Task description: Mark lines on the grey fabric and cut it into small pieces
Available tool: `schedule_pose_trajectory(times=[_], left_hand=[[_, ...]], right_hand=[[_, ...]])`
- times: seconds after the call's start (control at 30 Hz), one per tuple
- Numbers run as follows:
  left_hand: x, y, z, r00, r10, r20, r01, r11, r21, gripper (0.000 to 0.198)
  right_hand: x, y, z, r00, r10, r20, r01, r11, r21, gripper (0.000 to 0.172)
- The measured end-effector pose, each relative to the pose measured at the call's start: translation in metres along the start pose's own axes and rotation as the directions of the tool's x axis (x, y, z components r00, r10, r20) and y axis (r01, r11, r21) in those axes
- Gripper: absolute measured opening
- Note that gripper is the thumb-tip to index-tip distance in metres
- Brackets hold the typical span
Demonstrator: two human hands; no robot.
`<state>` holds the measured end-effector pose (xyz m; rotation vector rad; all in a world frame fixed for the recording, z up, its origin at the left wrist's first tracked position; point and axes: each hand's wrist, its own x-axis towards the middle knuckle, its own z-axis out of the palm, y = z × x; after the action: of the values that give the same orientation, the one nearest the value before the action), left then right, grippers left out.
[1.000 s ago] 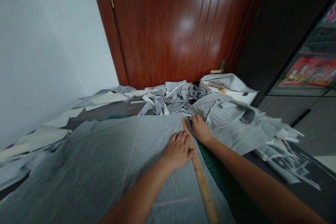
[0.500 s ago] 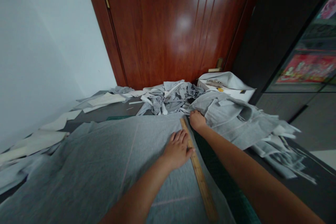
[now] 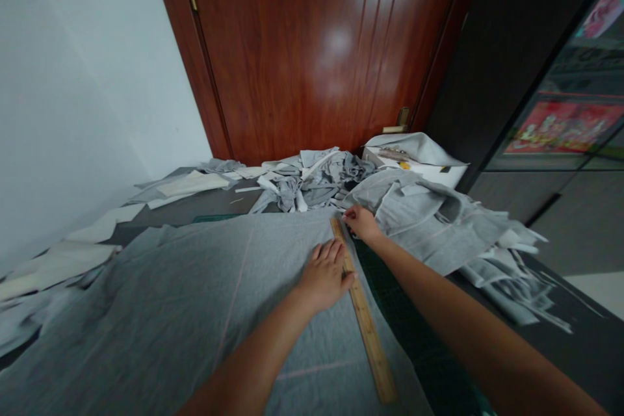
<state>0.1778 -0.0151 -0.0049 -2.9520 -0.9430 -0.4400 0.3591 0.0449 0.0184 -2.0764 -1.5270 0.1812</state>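
Note:
A large grey fabric sheet (image 3: 185, 299) marked with faint pink lines lies spread over a dark green cutting mat (image 3: 414, 331). Along the sheet's right edge lies a long wooden ruler (image 3: 364, 322). My left hand (image 3: 324, 276) presses flat on the fabric, fingers stretched out, its thumb side against the ruler. At the ruler's far end my right hand (image 3: 359, 221) has its fingers pinched together on something small that I cannot make out.
A heap of grey fabric scraps (image 3: 307, 182) sits behind the sheet, and a folded grey garment piece (image 3: 429, 214) lies to the right. Pale paper pattern pieces (image 3: 97, 227) line the left. Behind stand a red-brown door (image 3: 316, 45) and a white box (image 3: 419, 162).
My right hand slid forward along the ruler to its far end. The left hand stayed pressed beside the ruler. The camera tilted slightly.

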Motion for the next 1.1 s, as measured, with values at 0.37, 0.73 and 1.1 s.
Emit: schedule_pose_trajectory(times=[0.37,0.73,1.1], left_hand=[[0.006,-0.001,-0.007,0.999,-0.042,0.001,0.042,0.998,-0.038,0.044],[0.026,-0.001,-0.014,0.998,-0.038,0.049,0.035,0.998,0.048,0.029],[0.039,-0.005,0.0,0.997,-0.08,-0.012,0.08,0.995,0.053,0.035]], right_hand=[[0.012,0.0,0.013,0.998,0.043,-0.046,-0.037,0.992,0.118,0.016],[0.005,0.005,0.025,0.99,-0.011,-0.142,0.036,0.984,0.172,0.017],[0.003,0.006,0.023,0.971,-0.049,-0.234,0.11,0.961,0.255,0.026]])
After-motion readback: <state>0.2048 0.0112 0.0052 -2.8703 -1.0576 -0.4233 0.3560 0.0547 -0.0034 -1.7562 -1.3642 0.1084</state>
